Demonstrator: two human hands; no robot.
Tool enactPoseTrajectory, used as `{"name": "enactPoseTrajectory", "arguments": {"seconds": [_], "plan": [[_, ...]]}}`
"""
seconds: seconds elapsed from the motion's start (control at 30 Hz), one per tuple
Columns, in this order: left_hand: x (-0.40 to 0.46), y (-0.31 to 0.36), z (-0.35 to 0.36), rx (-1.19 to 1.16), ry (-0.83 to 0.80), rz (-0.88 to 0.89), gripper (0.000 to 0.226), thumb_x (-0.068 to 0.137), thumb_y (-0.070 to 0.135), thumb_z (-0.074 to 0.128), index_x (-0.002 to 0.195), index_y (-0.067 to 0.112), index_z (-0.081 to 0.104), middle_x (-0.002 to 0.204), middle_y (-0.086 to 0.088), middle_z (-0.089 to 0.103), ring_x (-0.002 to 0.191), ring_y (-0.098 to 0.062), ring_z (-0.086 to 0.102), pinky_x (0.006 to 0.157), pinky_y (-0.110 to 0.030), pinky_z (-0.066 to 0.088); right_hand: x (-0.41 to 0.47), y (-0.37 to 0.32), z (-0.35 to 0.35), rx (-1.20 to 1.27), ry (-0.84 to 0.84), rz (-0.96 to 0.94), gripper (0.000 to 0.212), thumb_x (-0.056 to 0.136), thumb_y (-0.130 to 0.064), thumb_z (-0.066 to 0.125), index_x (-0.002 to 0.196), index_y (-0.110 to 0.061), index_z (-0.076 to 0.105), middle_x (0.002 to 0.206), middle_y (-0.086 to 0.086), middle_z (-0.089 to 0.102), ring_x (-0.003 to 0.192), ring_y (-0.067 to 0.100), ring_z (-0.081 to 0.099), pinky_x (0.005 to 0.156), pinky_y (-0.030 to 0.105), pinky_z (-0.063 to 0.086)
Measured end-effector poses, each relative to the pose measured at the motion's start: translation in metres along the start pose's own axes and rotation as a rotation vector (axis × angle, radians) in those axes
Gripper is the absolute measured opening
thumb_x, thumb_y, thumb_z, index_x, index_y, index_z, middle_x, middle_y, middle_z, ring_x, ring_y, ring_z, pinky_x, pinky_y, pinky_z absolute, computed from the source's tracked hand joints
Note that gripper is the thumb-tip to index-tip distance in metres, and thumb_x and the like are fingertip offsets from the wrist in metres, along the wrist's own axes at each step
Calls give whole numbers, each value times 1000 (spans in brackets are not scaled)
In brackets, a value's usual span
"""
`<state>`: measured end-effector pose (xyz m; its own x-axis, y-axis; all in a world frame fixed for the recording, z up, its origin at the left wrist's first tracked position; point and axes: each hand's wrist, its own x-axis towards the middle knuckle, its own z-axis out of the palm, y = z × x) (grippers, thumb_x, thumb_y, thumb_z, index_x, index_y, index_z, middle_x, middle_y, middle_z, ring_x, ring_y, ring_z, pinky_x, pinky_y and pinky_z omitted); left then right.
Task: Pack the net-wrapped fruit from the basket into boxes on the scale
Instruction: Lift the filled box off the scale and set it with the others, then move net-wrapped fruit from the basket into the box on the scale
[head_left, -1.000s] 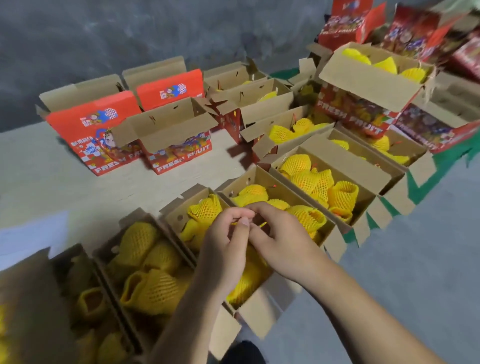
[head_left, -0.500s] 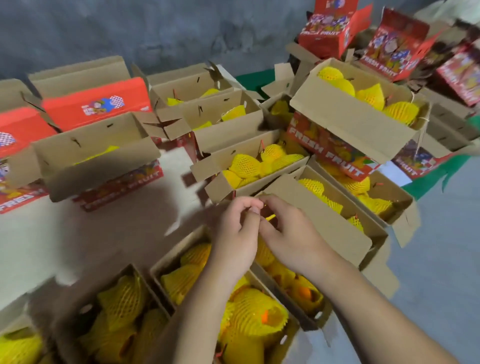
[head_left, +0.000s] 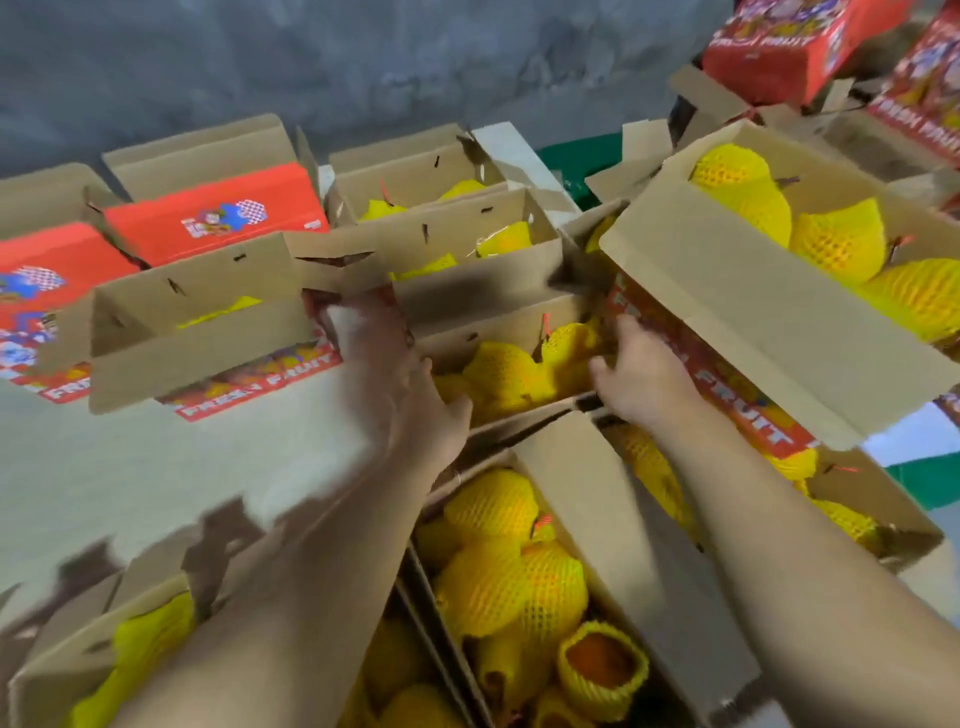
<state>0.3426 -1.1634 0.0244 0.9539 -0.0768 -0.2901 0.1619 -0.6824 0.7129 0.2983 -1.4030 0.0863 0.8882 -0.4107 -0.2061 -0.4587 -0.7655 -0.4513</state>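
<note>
Many boxes: open cardboard fruit boxes sit close together on the pale floor (head_left: 156, 467), most with yellow net-wrapped fruit inside.
Far left: two red box lids (head_left: 218, 213) stand up behind the front row.
Left hand (head_left: 400, 379): it reaches to the left end of the middle box (head_left: 498, 332); it is blurry, so I cannot tell if the fingers grip.
Middle box fruit (head_left: 506, 371): it lies inside, between the two hands.
Right hand (head_left: 641, 376): fingers are spread and touch the red side of the tilted box (head_left: 727, 291), which leans on its neighbours.
Basket and scale: not seen.
What could go wrong: I think the tilted box could slide if the middle box gets pulled, and its fruit could roll out.
Near box (head_left: 613, 525): full of netted fruit; an arm could bump its flap.
</note>
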Motion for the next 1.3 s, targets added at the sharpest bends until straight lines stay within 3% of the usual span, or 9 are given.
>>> {"name": "enactPoseTrajectory", "arguments": {"seconds": [0.13,0.27,0.4,0.67,0.73,0.83,1.0,1.2,1.3], "plan": [[19,2,9,64,217,8,72,107,16,55,165,38,17,163,1,40,138,-24,50,108,-40,49,30,9,1,11,-69,34,52,99,-35,60,147,-27,41,141,9,61,133,34,56,110,45,44],[17,-8,11,262,285,-40,45,111,18,45,155,26,42,149,-3,57,127,-27,61,95,-30,49,34,12,9,3,-77,-22,60,99,-34,57,154,-26,33,142,11,58,134,35,54,108,47,44],[15,-13,-6,236,254,-48,38,109,14,44,144,25,55,142,-6,64,127,-36,62,104,-44,49,33,14,12,12,-115,-61,60,99,-30,54,154,-24,32,141,14,55,134,37,50,109,53,43],[15,-34,-28,114,212,-116,34,106,11,47,136,20,60,132,-11,69,120,-39,62,99,-46,50,46,13,26,42,-149,-60,74,96,-22,57,160,-27,20,143,18,51,134,44,49,111,54,44],[16,-41,-30,80,212,-129,35,106,11,47,137,23,60,131,-10,69,119,-38,63,101,-47,52,53,13,29,54,-165,24,65,98,-19,53,157,-23,27,136,20,59,128,43,57,107,51,48],[19,-46,-33,38,233,-161,34,106,14,49,135,25,62,127,-7,70,116,-37,64,101,-48,54,63,11,32,34,-208,72,31,98,-12,47,127,-16,54,114,16,68,112,41,64,92,44,53],[22,-42,-31,0,281,-138,33,107,15,50,131,27,68,123,-5,72,115,-38,65,93,-38,50,69,16,27,91,-215,25,30,97,-8,52,121,-20,66,77,-6,58,96,33,65,82,33,46],[7,-17,-46,-89,406,13,43,107,15,48,142,35,63,127,-1,73,118,-33,64,101,-44,54,63,-5,6,299,-110,79,32,110,-17,43,138,-9,58,128,22,65,122,39,62,106,43,48],[0,-2,-60,-146,449,79,45,107,14,48,148,32,58,131,1,72,122,-29,64,103,-45,54,59,-20,-14,250,-92,49,43,113,-22,36,144,5,48,143,28,54,134,41,52,101,37,42]]}}
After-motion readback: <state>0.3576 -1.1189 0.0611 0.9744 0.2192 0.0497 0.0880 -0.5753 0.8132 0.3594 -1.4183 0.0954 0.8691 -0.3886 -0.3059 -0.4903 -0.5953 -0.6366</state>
